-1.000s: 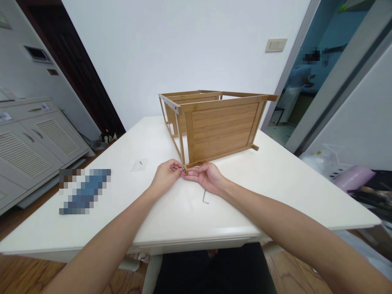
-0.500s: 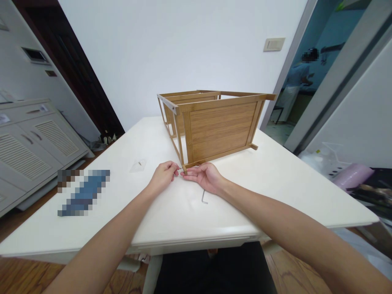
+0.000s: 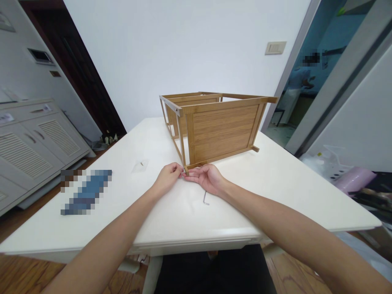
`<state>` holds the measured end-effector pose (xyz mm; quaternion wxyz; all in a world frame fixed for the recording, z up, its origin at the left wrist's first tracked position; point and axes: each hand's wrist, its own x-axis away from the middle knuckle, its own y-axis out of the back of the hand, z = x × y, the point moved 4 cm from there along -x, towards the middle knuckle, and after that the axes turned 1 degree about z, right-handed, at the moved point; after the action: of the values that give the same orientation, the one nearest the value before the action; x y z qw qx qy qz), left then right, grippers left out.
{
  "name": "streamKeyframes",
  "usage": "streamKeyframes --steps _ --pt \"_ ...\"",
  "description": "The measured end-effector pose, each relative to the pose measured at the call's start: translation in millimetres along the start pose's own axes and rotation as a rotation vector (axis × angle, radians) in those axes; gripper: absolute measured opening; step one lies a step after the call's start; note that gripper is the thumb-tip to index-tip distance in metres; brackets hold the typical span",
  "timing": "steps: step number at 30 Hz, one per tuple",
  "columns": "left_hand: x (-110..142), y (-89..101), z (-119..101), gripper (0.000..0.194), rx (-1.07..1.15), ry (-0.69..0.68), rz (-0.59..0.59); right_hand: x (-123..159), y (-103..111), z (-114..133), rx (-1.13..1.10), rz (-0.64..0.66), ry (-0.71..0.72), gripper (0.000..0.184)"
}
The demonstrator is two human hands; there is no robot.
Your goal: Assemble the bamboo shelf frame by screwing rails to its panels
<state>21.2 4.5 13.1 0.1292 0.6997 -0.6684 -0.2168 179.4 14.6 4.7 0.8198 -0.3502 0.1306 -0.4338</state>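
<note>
A bamboo shelf frame (image 3: 223,132) with slatted sides and solid panels lies on its side on the white table (image 3: 165,222). At its near bottom corner, my left hand (image 3: 168,176) is closed in a pinch on a tiny piece that looks like a screw, held against the leg end. My right hand (image 3: 210,179), palm up, holds the same corner from the right, its fingers reaching behind the leg end. A metal hex key (image 3: 205,199) lies just below my right hand. Left of my hands is a small clear plastic bag (image 3: 140,165) with a little screw-like piece on or in it.
A blurred-out blue item (image 3: 87,192) lies on the table's left part. Behind the table rises a white wall (image 3: 190,49). A louvred cabinet (image 3: 45,139) stands at left. Through the doorway at right, a person (image 3: 297,83) stands in another room. A pink roll (image 3: 355,179) sits beyond the table's right edge.
My left hand has come slightly right, its fingertips now against the leg end at the corner. The right hand keeps its hold. The whole view has shifted a little.
</note>
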Motion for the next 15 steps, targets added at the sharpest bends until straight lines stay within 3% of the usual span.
streamKeyframes --steps 5,11,15 --pt "3.0 0.0 -5.9 0.015 0.086 -0.064 -0.024 -0.4 1.1 0.0 -0.003 -0.025 0.0 0.021" --pt "3.9 2.8 -9.2 0.019 0.241 -0.005 -0.028 0.9 -0.7 0.6 -0.009 -0.009 -0.009 0.021" --pt "1.1 6.8 -2.0 0.019 0.092 0.045 -0.076 1.6 -1.8 1.1 -0.005 0.006 -0.011 0.021"
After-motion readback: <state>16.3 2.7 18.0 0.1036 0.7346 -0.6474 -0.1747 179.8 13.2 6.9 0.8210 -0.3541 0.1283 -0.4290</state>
